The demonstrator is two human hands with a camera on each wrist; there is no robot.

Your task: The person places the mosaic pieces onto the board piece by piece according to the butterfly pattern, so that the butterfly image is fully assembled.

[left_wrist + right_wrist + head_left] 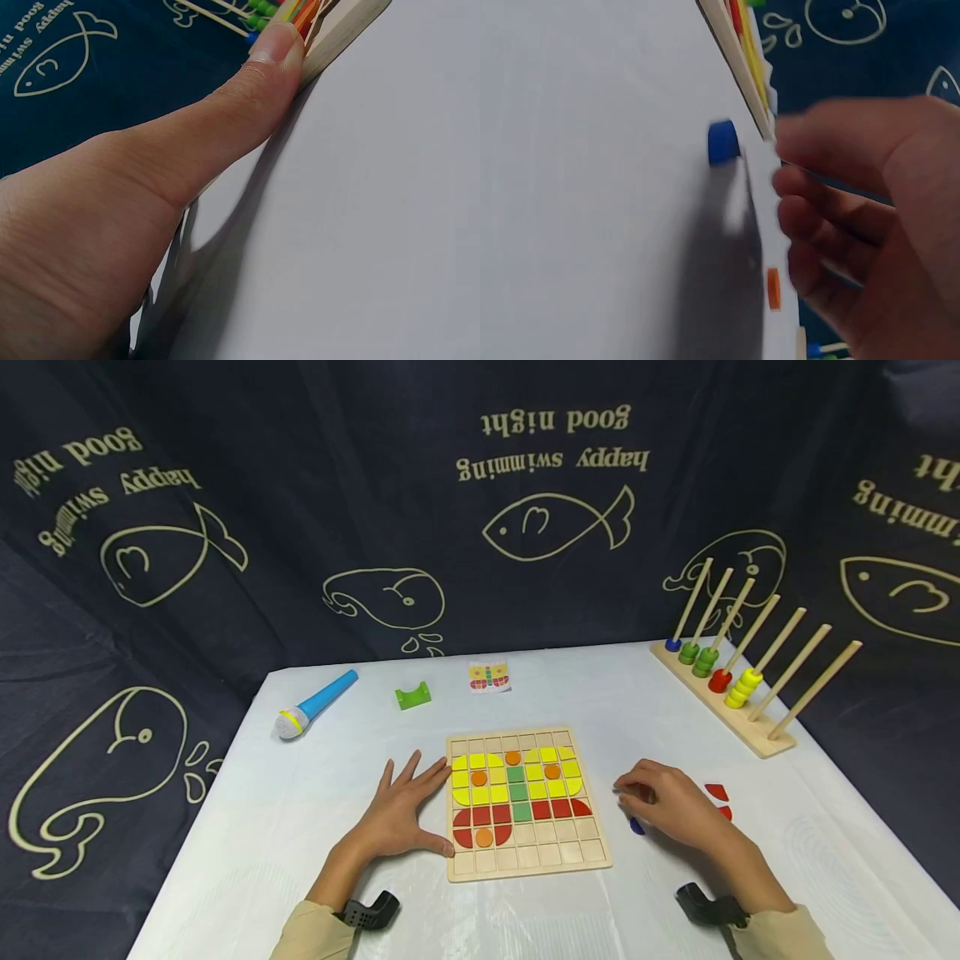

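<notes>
In the head view a wooden grid board (528, 857) lies on the table, with yellow, red, green and orange pieces forming a butterfly-like pattern. Spread straight, the fingers of my left hand (401, 814) touch the board's left edge; the thumb (247, 97) rests against its side in the left wrist view. To the right of the board, my right hand (667, 800) hovers with loosely bent fingers, nothing visible between them. Below it is a blue piece (722, 142); an orange piece (774, 289) lies beyond. Red pieces (717, 792) lie right of this hand, partly hidden.
A small printed pattern card (489, 677) lies behind the board. Left of it are a green notched block (413, 696) and a blue toy microphone (318, 703). A wooden peg stand (723, 702) with coloured rings occupies the far right. A dark printed cloth (360, 510) hangs behind.
</notes>
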